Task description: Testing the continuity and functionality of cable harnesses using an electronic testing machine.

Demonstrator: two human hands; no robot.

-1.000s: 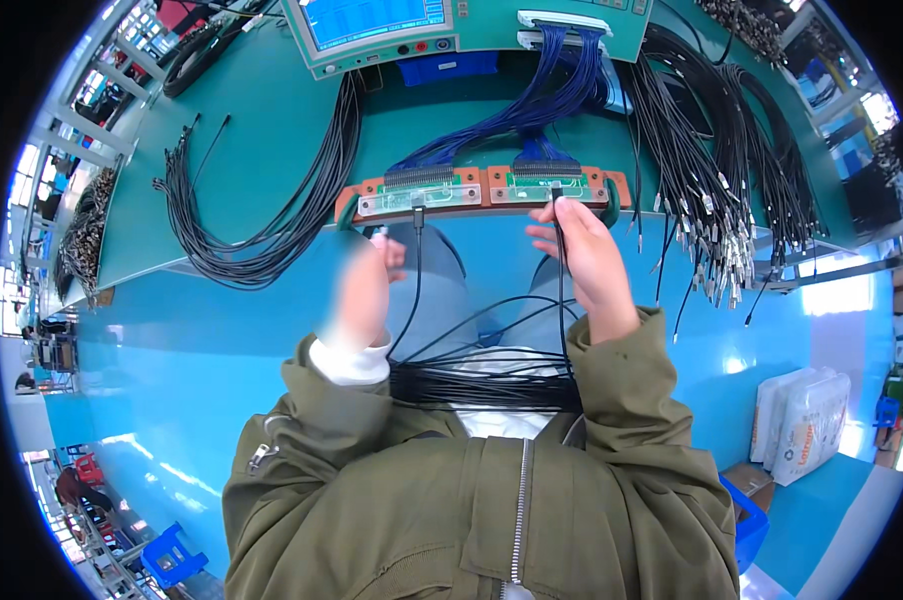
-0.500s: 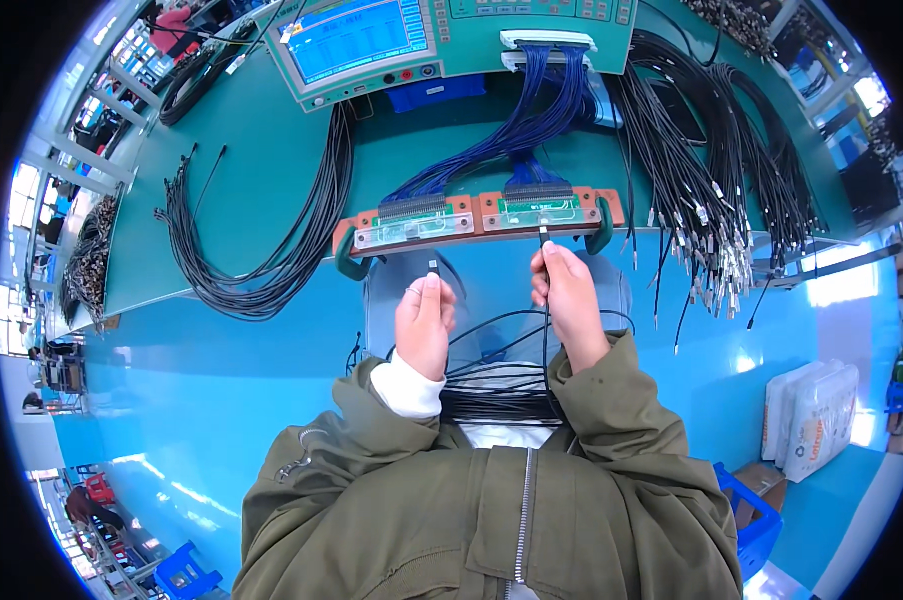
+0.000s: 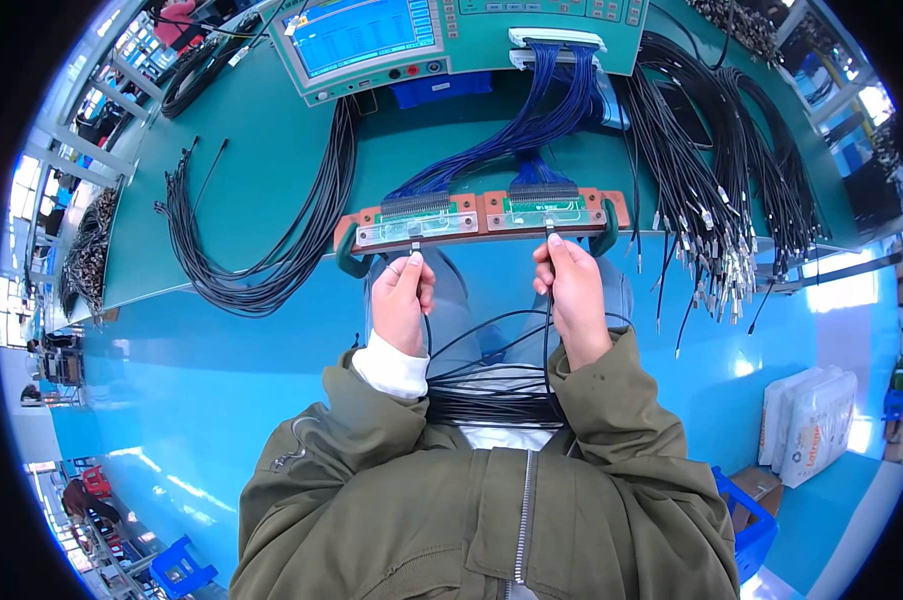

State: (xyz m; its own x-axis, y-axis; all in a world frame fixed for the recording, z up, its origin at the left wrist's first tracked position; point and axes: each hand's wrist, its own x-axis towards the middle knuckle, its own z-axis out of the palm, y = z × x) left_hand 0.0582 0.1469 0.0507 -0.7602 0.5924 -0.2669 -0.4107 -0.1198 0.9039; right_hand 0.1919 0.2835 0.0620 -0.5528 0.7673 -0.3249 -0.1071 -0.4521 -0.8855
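My left hand [image 3: 400, 305] pinches one black cable's plug [image 3: 416, 247], its tip at the front edge of the left test board [image 3: 418, 228]. In a like pinch, my right hand [image 3: 576, 300] holds another plug [image 3: 550, 229] at the right test board [image 3: 549, 212]. How deep either plug sits in its socket I cannot tell. Both green boards lie under clear plates on an orange-brown fixture [image 3: 480, 236]. Down from my hands, the black cable [image 3: 549, 345] runs to a coiled bundle [image 3: 494, 408] across my lap.
A tester with a lit screen [image 3: 362, 38] stands behind the fixture, joined to it by blue wires [image 3: 512, 135]. Black cable bundles lie left [image 3: 262, 270] and right [image 3: 692, 190] on the green table [image 3: 242, 170]. Green clamps [image 3: 350, 255] flank the fixture. White sacks [image 3: 817, 425] stand on the floor.
My left hand has moved forward and slightly left, bringing its plug up to the left board. The right hand stays at the right board. The tester's screen now shows a different page.
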